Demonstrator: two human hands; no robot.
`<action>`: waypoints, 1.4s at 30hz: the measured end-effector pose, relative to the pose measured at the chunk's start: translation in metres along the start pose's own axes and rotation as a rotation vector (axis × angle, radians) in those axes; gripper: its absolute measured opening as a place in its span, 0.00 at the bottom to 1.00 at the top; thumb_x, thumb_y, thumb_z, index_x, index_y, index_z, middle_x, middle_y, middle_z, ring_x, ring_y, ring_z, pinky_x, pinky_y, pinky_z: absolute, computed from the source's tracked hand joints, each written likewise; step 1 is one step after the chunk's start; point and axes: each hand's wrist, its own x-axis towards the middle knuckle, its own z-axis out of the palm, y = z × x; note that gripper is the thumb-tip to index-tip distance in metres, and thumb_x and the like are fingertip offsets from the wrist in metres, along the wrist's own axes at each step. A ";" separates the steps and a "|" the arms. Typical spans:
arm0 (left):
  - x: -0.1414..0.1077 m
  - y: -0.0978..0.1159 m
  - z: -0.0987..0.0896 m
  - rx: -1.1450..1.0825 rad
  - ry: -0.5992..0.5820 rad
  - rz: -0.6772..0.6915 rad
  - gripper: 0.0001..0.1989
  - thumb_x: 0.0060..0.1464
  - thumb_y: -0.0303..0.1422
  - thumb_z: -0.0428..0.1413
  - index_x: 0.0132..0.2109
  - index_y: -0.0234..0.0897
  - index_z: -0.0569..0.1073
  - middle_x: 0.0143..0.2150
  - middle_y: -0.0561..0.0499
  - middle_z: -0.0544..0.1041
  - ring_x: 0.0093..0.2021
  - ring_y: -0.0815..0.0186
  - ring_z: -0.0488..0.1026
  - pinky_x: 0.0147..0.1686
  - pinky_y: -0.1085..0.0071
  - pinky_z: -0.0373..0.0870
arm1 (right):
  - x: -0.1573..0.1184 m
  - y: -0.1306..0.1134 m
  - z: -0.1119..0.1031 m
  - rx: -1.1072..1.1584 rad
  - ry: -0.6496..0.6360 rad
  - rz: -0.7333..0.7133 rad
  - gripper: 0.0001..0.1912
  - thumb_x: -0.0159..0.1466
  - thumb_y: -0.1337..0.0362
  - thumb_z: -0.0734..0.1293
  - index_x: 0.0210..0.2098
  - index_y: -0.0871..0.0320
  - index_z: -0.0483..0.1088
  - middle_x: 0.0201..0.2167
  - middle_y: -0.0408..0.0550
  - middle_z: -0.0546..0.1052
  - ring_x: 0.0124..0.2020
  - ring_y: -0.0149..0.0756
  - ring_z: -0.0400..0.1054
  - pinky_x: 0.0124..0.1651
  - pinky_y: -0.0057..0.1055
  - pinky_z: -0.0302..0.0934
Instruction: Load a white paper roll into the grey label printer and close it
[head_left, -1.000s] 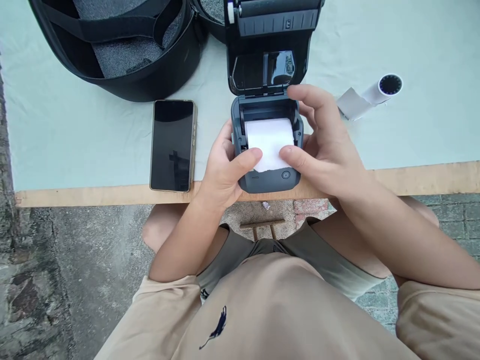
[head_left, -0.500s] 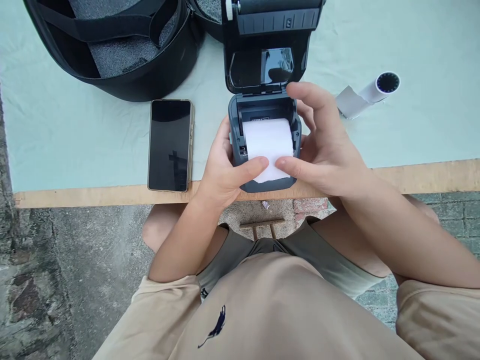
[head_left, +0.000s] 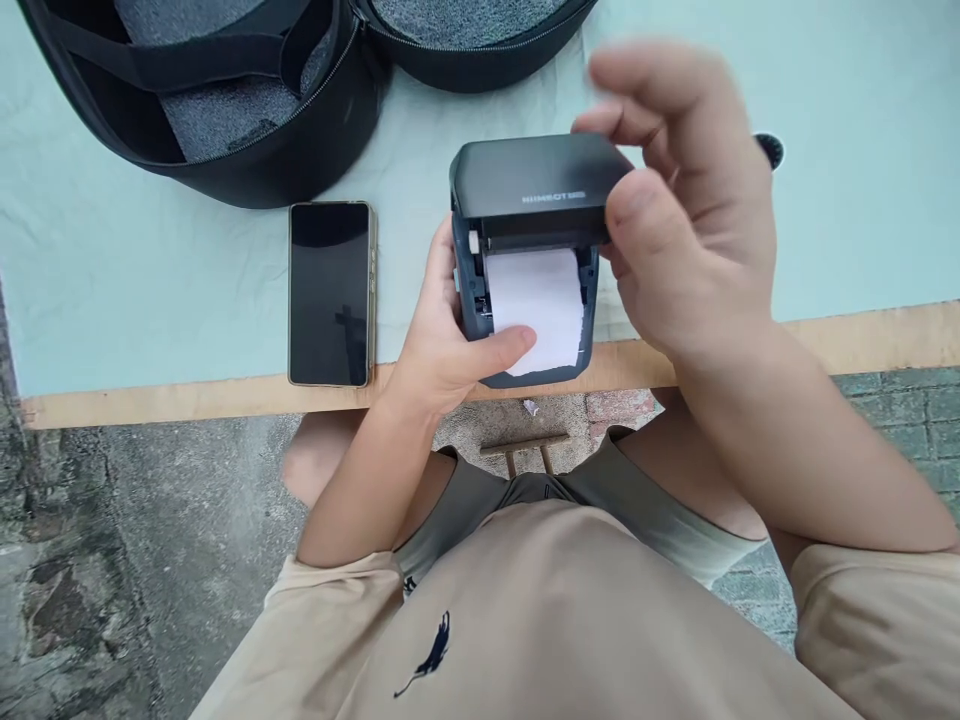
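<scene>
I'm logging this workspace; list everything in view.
Table: one, pale green top, across upper half
Printer: one, dark grey, over table's near edge
Lid: one, black, on printer, partly open
Paper: one piece, white, in printer
Phone: one, black screen, left of printer
Case halves: two, black, grey foam inside, far side
Round object: one, black, right, mostly hidden
Ground: one area, mostly grey, below table
Wooden frame: one, brown, below table
Scrap: one, whitish, on ground
Shirt: one, beige, bottom centre
Shorts: one pair, greyish, above shirt
Arms, legs: two each, bare, lower frame
Left hand: one, bare, holding printer
Right hand: one, bare, at lid's right edge
</scene>
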 end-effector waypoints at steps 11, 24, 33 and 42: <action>-0.001 0.002 -0.001 0.022 0.010 -0.042 0.38 0.36 0.37 0.68 0.54 0.43 0.61 0.55 0.44 0.68 0.56 0.47 0.69 0.46 0.58 0.74 | -0.012 0.013 -0.001 0.115 -0.094 -0.010 0.19 0.59 0.62 0.67 0.51 0.51 0.65 0.55 0.48 0.62 0.59 0.35 0.59 0.47 0.27 0.70; -0.003 0.008 0.012 -0.043 0.092 -0.055 0.23 0.51 0.47 0.58 0.50 0.42 0.64 0.49 0.45 0.73 0.54 0.50 0.73 0.37 0.65 0.76 | -0.014 0.016 0.003 0.226 -0.213 0.128 0.29 0.60 0.54 0.67 0.57 0.49 0.54 0.56 0.46 0.63 0.47 0.29 0.66 0.41 0.25 0.69; -0.002 0.007 0.006 -0.142 0.008 -0.066 0.20 0.52 0.42 0.59 0.50 0.42 0.66 0.49 0.46 0.75 0.59 0.51 0.69 0.43 0.63 0.77 | -0.015 0.012 0.004 0.201 -0.197 0.145 0.29 0.60 0.55 0.67 0.57 0.49 0.54 0.57 0.46 0.63 0.47 0.30 0.66 0.41 0.26 0.70; 0.002 -0.004 0.006 -0.123 0.139 -0.050 0.25 0.62 0.51 0.37 0.48 0.42 0.71 0.49 0.48 0.76 0.64 0.57 0.63 0.54 0.59 0.71 | -0.016 0.022 0.008 0.339 -0.162 0.226 0.31 0.60 0.54 0.66 0.58 0.48 0.51 0.56 0.49 0.63 0.53 0.35 0.64 0.39 0.28 0.71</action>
